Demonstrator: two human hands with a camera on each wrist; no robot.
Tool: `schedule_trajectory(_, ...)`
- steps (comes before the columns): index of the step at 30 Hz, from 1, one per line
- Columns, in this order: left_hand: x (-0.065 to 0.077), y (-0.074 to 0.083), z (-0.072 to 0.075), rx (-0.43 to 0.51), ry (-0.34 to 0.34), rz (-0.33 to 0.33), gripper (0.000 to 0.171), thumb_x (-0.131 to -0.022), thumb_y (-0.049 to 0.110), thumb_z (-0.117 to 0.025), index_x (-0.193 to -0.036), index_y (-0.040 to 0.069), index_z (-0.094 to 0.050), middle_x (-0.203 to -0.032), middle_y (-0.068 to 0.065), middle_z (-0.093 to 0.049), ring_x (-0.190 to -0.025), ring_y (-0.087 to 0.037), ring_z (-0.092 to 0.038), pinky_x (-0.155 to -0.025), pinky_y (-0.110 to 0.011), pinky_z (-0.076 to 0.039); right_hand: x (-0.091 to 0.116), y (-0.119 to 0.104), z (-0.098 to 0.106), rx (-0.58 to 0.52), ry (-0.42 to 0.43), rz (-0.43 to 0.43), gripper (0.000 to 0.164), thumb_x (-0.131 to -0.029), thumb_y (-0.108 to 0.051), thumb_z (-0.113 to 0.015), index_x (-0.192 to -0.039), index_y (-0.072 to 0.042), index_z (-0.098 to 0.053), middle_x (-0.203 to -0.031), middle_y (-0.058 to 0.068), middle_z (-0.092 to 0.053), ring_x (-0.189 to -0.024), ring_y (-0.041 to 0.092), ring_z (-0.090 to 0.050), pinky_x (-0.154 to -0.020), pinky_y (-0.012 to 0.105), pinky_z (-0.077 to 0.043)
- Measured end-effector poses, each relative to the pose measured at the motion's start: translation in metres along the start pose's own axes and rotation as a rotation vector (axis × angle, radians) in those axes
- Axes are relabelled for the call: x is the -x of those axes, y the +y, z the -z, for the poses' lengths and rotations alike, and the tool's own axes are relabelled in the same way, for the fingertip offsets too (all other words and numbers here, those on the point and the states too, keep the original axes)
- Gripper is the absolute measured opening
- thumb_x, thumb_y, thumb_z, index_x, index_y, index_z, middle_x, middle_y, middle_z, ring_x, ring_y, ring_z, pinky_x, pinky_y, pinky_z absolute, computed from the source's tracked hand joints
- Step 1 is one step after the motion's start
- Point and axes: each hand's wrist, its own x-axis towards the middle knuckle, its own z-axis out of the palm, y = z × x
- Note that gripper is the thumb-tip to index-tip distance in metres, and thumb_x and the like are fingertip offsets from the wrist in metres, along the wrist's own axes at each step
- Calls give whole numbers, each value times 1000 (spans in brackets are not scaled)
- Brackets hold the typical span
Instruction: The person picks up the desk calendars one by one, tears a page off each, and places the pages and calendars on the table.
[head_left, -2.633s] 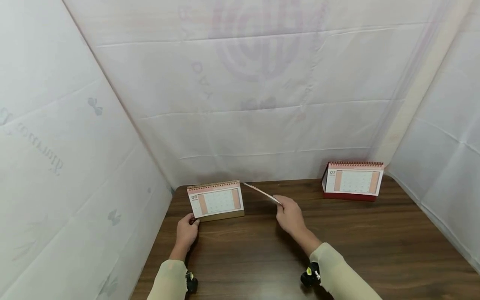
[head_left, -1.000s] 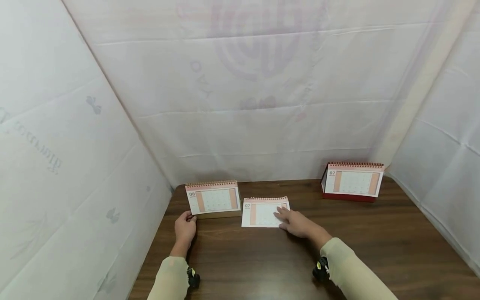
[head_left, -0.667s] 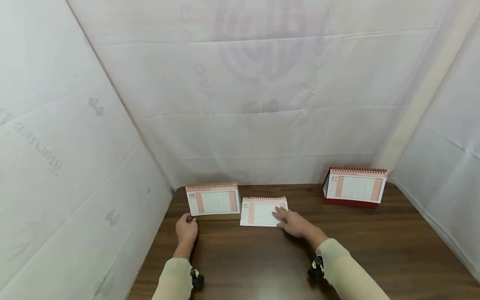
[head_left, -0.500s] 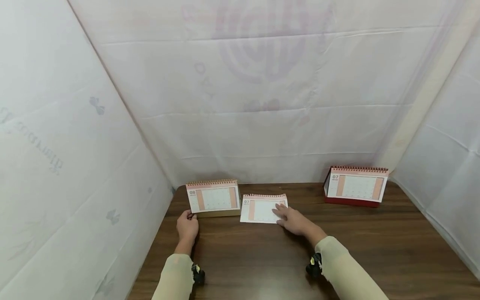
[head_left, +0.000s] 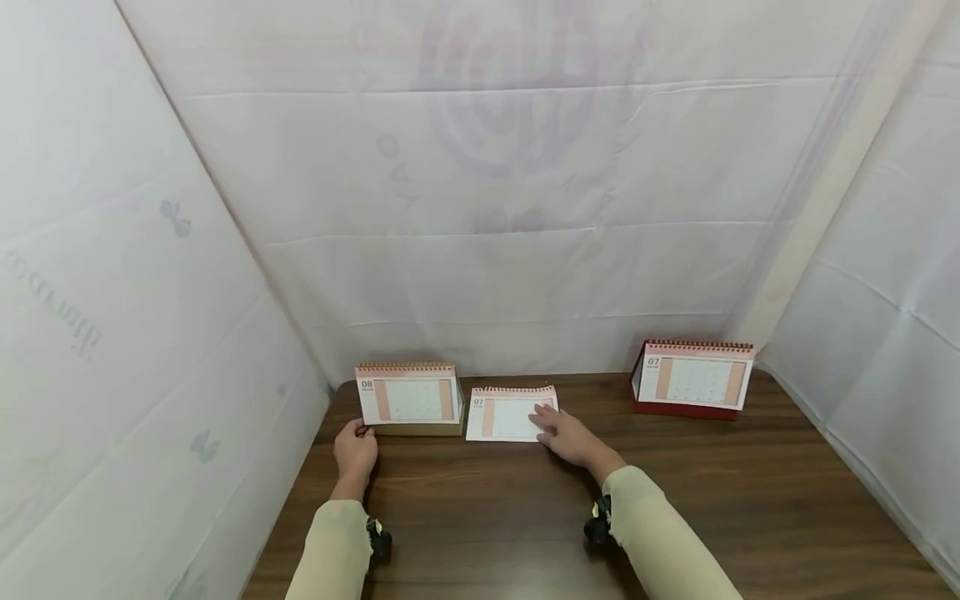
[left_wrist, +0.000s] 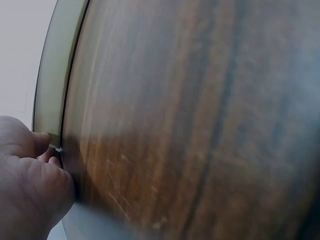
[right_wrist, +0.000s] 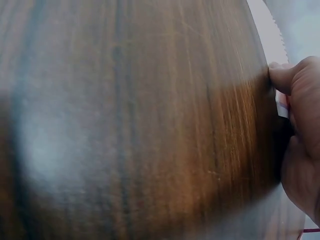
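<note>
A desk calendar (head_left: 411, 400) with a gold base stands at the back left, showing an 08 page. My left hand (head_left: 356, 452) pinches its lower left corner; in the left wrist view the thumb (left_wrist: 41, 142) lies on the front of the gold base (left_wrist: 54, 95), with the other fingers partly hidden behind it. Just right of this calendar, a loose 07 calendar page (head_left: 504, 419) with a torn, toothed top edge lies flat on the table. My right hand (head_left: 572, 437) rests on the page's right end, fingers spread.
Another desk calendar (head_left: 697, 382), on a red base and showing 07, stands at the back right. The dark wooden table (head_left: 480, 517) runs up to a white fabric wall (head_left: 525, 275) behind, with more fabric on both sides.
My right hand has lowered the loose page from a raised, edge-on position to flat on the table and spread its fingers over it. My left hand keeps its hold on the calendar's corner.
</note>
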Motion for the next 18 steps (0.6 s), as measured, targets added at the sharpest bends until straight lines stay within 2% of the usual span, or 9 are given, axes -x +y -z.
schedule_trajectory(6, -5, 1, -4, 4, -25, 21, 41, -109, 8, -45, -146, -7, -54, -145, -31, -56, -135, -44, -53, -113, -56, -48, -4, 5, 0, 48, 26, 25, 47, -108, -13, -59, -154, -6, -56, -172, 14, -41, -165, 37, -28, -134, 60, -22)
schedule_trajectory(12, -10, 3, -3, 15, 21, 23, 39, -109, 6, -46, -144, -7, -56, -142, -31, -58, -134, -46, -53, -114, -59, -46, -10, 8, -2, 74, 22, 85, 47, -109, -13, -57, -155, -5, -55, -171, 17, -41, -164, 39, -28, -134, 61, -21)
schedule_trajectory(18, -11, -4, -8, 31, 14, 35, 39, -109, 7, -46, -144, -8, -56, -142, -31, -57, -133, -44, -53, -113, -57, -47, -13, 13, -3, 83, 39, 80, 46, -107, -10, -58, -153, -5, -58, -170, 16, -44, -163, 37, -32, -135, 59, -22)
